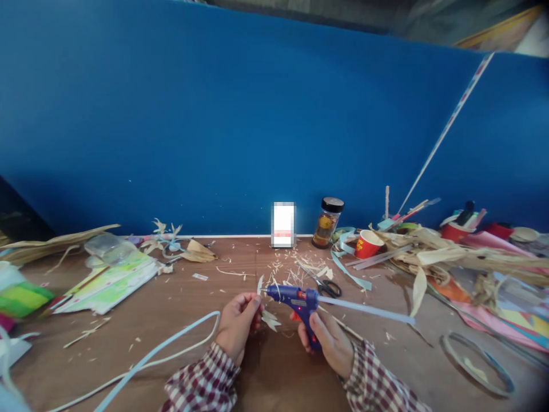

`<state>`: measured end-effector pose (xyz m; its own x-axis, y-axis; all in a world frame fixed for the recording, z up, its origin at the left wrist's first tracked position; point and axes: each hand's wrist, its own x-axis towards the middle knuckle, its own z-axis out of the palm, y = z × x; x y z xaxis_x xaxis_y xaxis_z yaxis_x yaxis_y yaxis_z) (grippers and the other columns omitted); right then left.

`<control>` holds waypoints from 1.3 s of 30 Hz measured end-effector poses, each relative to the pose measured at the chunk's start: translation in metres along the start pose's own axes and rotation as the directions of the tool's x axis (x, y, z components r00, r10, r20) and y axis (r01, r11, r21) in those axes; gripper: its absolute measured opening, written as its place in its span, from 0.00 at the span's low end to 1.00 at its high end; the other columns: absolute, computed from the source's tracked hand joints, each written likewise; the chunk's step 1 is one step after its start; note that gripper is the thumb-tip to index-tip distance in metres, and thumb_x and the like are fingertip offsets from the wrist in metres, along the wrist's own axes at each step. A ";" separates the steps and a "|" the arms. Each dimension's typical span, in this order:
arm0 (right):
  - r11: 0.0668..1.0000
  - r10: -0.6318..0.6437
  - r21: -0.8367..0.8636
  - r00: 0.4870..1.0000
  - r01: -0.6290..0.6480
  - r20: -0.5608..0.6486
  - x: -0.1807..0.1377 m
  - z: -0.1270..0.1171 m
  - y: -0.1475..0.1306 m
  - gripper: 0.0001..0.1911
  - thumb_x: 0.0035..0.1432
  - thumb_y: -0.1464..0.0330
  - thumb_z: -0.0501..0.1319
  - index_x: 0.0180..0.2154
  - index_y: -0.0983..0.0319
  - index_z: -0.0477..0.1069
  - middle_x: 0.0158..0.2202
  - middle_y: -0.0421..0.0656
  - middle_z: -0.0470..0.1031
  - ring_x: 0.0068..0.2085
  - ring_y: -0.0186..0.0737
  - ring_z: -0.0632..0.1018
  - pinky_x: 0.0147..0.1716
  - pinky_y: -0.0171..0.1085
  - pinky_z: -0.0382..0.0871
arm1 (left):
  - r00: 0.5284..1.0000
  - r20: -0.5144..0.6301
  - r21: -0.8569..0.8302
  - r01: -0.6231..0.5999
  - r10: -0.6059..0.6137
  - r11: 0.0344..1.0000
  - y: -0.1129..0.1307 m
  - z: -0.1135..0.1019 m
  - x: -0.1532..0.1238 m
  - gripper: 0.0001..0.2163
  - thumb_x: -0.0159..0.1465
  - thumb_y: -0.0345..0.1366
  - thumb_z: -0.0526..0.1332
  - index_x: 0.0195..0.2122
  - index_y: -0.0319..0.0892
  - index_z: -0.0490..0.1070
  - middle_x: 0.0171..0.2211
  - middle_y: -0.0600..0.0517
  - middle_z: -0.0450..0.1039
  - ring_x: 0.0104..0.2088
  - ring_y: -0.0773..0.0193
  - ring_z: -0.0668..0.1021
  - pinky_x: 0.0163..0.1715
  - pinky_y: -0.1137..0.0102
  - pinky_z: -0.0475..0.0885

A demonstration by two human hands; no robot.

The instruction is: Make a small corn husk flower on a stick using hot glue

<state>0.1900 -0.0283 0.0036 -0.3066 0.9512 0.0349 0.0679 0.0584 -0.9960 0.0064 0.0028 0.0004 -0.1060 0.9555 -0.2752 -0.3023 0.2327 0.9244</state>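
Note:
My right hand [330,340] grips the handle of a blue glue gun [295,298] with a long glue stick [364,309] sticking out of its back. The nozzle points left, touching a small pale leaf-shaped husk piece [259,284] pinched in my left hand [237,323]. More cut husk pieces [270,320] lie on the wooden table [180,320] just below the gun. Black-handled scissors [323,283] lie just beyond the gun.
A glass jar [328,222] and a red paper cup [368,244] stand near the blue wall. Dried husks and coloured paper [472,257] pile up at the right, paper sheets [107,283] at the left. A pale blue cord [163,349] curls near my left arm.

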 end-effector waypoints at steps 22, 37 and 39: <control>0.998 -0.028 -0.050 0.999 0.029 0.021 0.002 -0.002 0.011 0.19 0.59 0.56 0.43 0.37 0.64 0.61 0.21 0.38 0.63 0.21 0.30 0.65 0.22 0.31 0.60 | 1.000 0.002 0.010 -0.027 0.027 1.000 -0.003 -0.001 0.000 0.11 0.48 0.40 0.63 0.27 0.37 0.67 0.17 0.57 0.66 0.16 0.76 0.65 0.13 0.80 0.59; 0.993 -0.057 -0.100 0.998 0.059 0.027 0.002 -0.003 0.014 0.19 0.60 0.57 0.43 0.37 0.65 0.62 0.21 0.38 0.63 0.21 0.30 0.65 0.22 0.31 0.61 | 1.000 -0.009 -0.023 -0.007 0.006 1.000 -0.003 -0.001 0.001 0.13 0.47 0.39 0.64 0.29 0.36 0.69 0.19 0.55 0.69 0.17 0.76 0.67 0.15 0.80 0.62; 0.993 -0.061 -0.104 0.998 0.063 0.025 0.002 -0.003 0.015 0.19 0.60 0.57 0.43 0.37 0.65 0.62 0.21 0.38 0.63 0.21 0.30 0.65 0.22 0.31 0.61 | 1.000 -0.012 -0.022 -0.008 0.007 1.000 -0.003 -0.001 0.001 0.12 0.47 0.39 0.64 0.29 0.36 0.69 0.19 0.55 0.69 0.17 0.76 0.67 0.15 0.80 0.62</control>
<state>0.1932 -0.0245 -0.0106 -0.3339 0.9380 0.0935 0.1464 0.1496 -0.9778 0.0066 0.0032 -0.0030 -0.1192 0.9551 -0.2713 -0.3220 0.2213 0.9205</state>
